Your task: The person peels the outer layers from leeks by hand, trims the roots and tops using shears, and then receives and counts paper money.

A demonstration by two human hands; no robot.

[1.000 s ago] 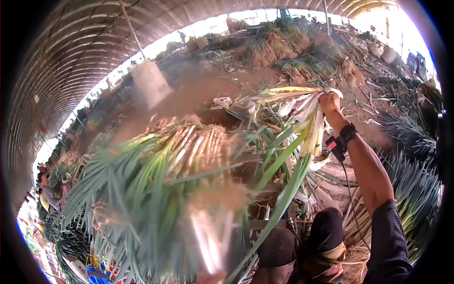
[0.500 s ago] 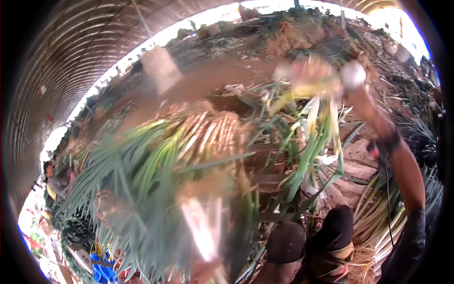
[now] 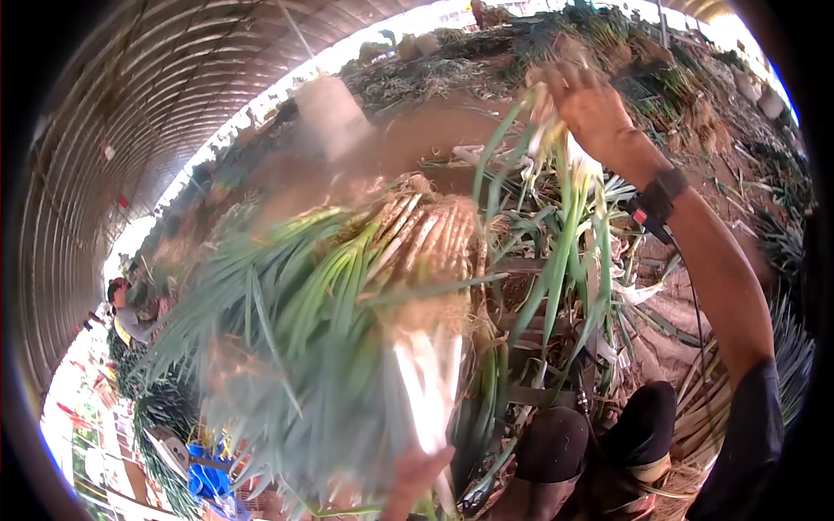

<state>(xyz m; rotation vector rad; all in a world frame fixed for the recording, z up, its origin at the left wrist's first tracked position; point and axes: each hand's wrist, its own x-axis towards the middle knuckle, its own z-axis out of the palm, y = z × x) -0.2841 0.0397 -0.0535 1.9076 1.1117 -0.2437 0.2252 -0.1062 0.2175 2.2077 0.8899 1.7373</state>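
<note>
My right hand (image 3: 591,106) is raised at the upper right, fingers closed on a strip of green and white leek leaves (image 3: 560,234) that hangs down from it. A black band with a red tag (image 3: 658,201) sits on that wrist. My left hand (image 3: 417,476) shows at the bottom edge, blurred, gripping the white stalk of a leek (image 3: 426,386) held close to the camera. Behind it lies a bundle of leeks (image 3: 408,243) with brown roots pointing away and green tops fanning to the left.
Piles of leeks and trimmings (image 3: 539,43) cover the dirt floor under an arched metal roof (image 3: 130,95). More leek leaves (image 3: 786,347) lie at the right. My dark boots (image 3: 608,451) are at the bottom. A person (image 3: 122,304) sits far left.
My right hand swung up and to the left, pulling the peeled leaves higher. The view tilted, and the blurred leek in my left hand shifted slightly right.
</note>
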